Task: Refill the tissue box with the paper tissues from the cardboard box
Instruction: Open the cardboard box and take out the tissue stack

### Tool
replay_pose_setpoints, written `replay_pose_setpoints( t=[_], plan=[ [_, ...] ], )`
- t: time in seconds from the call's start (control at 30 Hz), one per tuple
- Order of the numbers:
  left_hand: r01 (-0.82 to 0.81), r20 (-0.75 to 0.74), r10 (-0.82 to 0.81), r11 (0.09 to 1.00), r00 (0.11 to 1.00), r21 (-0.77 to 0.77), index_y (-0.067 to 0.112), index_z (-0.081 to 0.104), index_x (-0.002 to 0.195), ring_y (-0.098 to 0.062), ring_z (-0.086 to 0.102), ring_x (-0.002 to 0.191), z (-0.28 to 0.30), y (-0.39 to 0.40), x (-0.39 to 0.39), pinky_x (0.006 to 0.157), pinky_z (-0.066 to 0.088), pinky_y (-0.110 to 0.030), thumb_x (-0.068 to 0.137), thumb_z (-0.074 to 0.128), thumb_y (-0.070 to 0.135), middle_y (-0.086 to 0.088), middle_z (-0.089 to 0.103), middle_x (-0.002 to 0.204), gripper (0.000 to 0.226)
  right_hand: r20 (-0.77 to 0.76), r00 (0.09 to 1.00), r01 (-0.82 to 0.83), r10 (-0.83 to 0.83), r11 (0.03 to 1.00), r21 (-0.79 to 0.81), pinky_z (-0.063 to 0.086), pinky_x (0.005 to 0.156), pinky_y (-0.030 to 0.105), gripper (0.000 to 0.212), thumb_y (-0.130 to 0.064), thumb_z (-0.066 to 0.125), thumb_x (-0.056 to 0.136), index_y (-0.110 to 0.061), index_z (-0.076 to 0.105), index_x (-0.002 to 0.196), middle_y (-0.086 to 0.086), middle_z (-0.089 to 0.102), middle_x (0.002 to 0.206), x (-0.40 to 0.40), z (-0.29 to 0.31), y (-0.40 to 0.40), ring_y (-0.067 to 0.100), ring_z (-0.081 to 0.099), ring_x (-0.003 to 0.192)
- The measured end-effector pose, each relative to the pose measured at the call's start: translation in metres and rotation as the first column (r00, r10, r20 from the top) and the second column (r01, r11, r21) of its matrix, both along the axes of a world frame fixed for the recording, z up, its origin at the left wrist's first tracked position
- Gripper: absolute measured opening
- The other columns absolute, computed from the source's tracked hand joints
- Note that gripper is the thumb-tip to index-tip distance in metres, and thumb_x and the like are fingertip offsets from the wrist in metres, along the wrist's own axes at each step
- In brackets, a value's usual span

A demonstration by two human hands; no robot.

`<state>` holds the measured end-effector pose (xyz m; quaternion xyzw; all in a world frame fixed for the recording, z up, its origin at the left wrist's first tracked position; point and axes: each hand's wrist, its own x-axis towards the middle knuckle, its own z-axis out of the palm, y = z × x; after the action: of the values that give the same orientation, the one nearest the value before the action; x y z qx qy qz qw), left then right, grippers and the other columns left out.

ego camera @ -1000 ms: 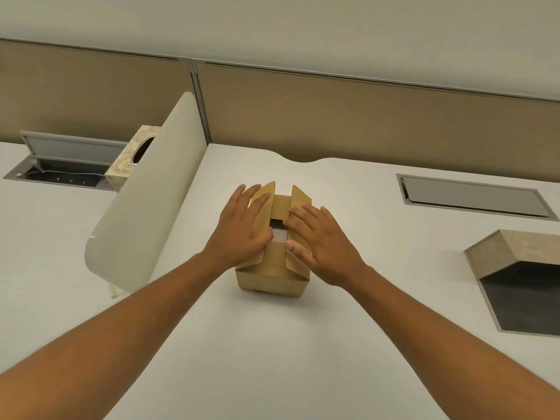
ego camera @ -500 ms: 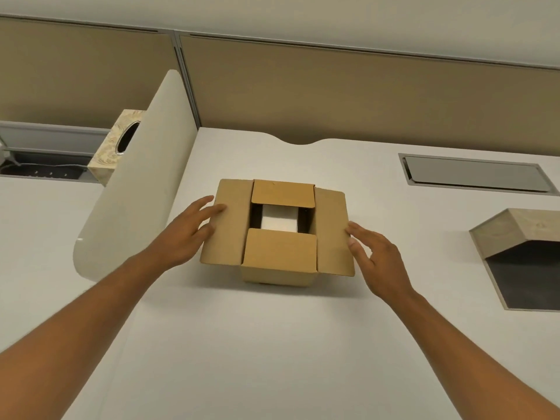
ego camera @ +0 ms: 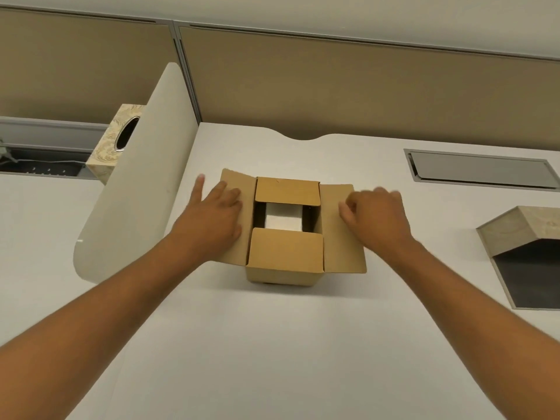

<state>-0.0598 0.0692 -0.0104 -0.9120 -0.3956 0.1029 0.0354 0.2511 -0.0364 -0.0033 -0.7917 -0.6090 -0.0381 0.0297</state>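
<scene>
A small brown cardboard box (ego camera: pixel 285 262) stands in the middle of the white desk (ego camera: pixel 272 344). Its two side flaps are spread out flat; the near and far flaps still lie partly over the opening. White paper tissues (ego camera: pixel 283 221) show through the square gap. My left hand (ego camera: pixel 212 219) lies flat, fingers spread, on the left flap. My right hand (ego camera: pixel 375 216) rests on the right flap with its fingers curled. A wood-patterned tissue box (ego camera: pixel 113 147) with an oval hole stands at the back left, partly hidden behind a divider.
A curved white divider panel (ego camera: pixel 136 183) rises at the left between two desks. A grey cable hatch (ego camera: pixel 481 169) is set into the desk at the back right. A wooden open-sided piece (ego camera: pixel 527 253) with a dark inside lies at the right edge.
Both hands pulled the box's side flaps apart and down, exposing the white tissues. The hands then moved back onto the spread flaps, and the view shifted closer.
</scene>
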Motion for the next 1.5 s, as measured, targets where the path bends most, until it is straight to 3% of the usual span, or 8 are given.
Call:
replay_pose_setpoints(
  t=[0.2,0.4,0.53,0.63,0.83,1.07,1.33,1.5],
  plan=[
    [0.175,0.060,-0.167,0.969,0.984,-0.173,0.016,0.070,0.114,-0.021,0.056,0.130,0.017,-0.032,0.047,0.133,-0.004,-0.058,0.107,0.031,0.042,-0.002,0.068,0.116,0.048,0.122,0.967,-0.199,0.222,0.964,-0.179,0.043,0.091,0.046,0.063,-0.074,0.061,0.082,-0.020,0.061,0.114,0.004,0.067,0.108,-0.035,0.018,0.055,0.029,0.061,0.104],
    [0.083,0.337,-0.012,0.976,0.941,-0.199,0.017,0.078,0.101,-0.017,0.066,0.088,0.038,-0.053,0.049,0.132,0.019,-0.043,0.105,0.047,0.040,0.001,0.074,0.091,0.039,0.128,0.917,-0.354,0.377,0.919,-0.174,0.040,0.092,0.046,0.037,-0.042,0.063,0.088,-0.018,0.063,0.116,0.004,0.070,0.105,-0.033,0.019,0.072,0.030,0.061,0.095],
    [0.090,0.364,0.011,0.962,0.931,-0.258,0.023,0.079,0.091,-0.016,0.066,0.087,0.056,-0.084,0.038,0.079,0.054,-0.034,0.104,0.048,0.058,0.005,0.076,0.092,0.048,0.037,0.949,-0.315,0.313,0.948,0.041,0.046,0.093,0.045,0.031,-0.020,0.060,0.092,-0.014,0.068,0.121,0.007,0.072,0.113,-0.029,0.032,0.088,0.034,0.064,0.103],
    [0.118,0.255,-0.024,0.926,0.967,-0.359,0.020,0.075,0.087,-0.018,0.066,0.082,0.057,-0.107,0.038,0.073,0.057,-0.040,0.105,0.041,0.063,0.002,0.072,0.089,0.057,0.089,0.960,-0.279,0.266,0.942,0.188,0.050,0.076,0.045,0.020,0.001,0.058,0.087,-0.007,0.062,0.106,0.012,0.059,0.108,-0.033,0.027,0.095,0.032,0.054,0.091],
    [0.133,0.151,-0.064,0.848,0.986,-0.513,0.035,0.033,0.162,-0.023,0.022,0.163,0.027,-0.154,0.028,0.123,0.037,-0.045,0.102,0.026,0.077,0.004,0.019,0.178,0.073,0.160,0.960,-0.254,0.231,0.957,0.138,0.049,0.068,0.043,0.031,0.018,0.057,0.080,-0.005,0.059,0.100,0.013,0.057,0.102,-0.035,-0.001,0.102,0.027,0.049,0.084],
    [0.108,0.011,-0.114,0.899,0.993,-0.424,0.032,-0.014,0.168,-0.027,-0.038,0.158,-0.017,-0.188,0.025,0.133,-0.012,-0.053,0.107,0.026,0.068,0.005,-0.043,0.170,0.081,0.037,0.957,-0.288,0.289,0.957,-0.033,0.052,0.086,0.048,0.040,0.008,0.053,0.082,-0.006,0.066,0.118,0.014,0.066,0.115,-0.035,-0.031,0.097,0.037,0.064,0.093],
    [0.055,0.175,0.022,0.907,0.984,-0.418,0.032,0.027,0.166,-0.025,-0.004,0.167,0.006,-0.176,0.032,0.134,0.011,-0.051,0.105,0.022,0.070,0.005,-0.006,0.181,0.072,-0.187,0.967,-0.142,0.173,0.975,0.171,0.058,0.078,0.039,0.028,-0.002,0.057,0.096,-0.007,0.064,0.123,0.012,0.061,0.125,-0.066,-0.017,0.071,0.029,0.063,0.105],
    [-0.024,0.265,0.158,0.894,0.951,-0.446,0.034,0.031,0.165,-0.017,0.013,0.166,0.026,-0.155,0.037,0.131,0.022,-0.040,0.106,0.026,0.068,0.009,0.021,0.178,0.069,-0.459,0.871,0.029,-0.173,0.952,-0.305,0.051,0.087,0.033,0.073,-0.036,0.059,0.102,-0.001,0.030,0.159,0.018,0.049,0.155,-0.100,-0.024,0.053,0.033,0.062,0.128]
  ],
)
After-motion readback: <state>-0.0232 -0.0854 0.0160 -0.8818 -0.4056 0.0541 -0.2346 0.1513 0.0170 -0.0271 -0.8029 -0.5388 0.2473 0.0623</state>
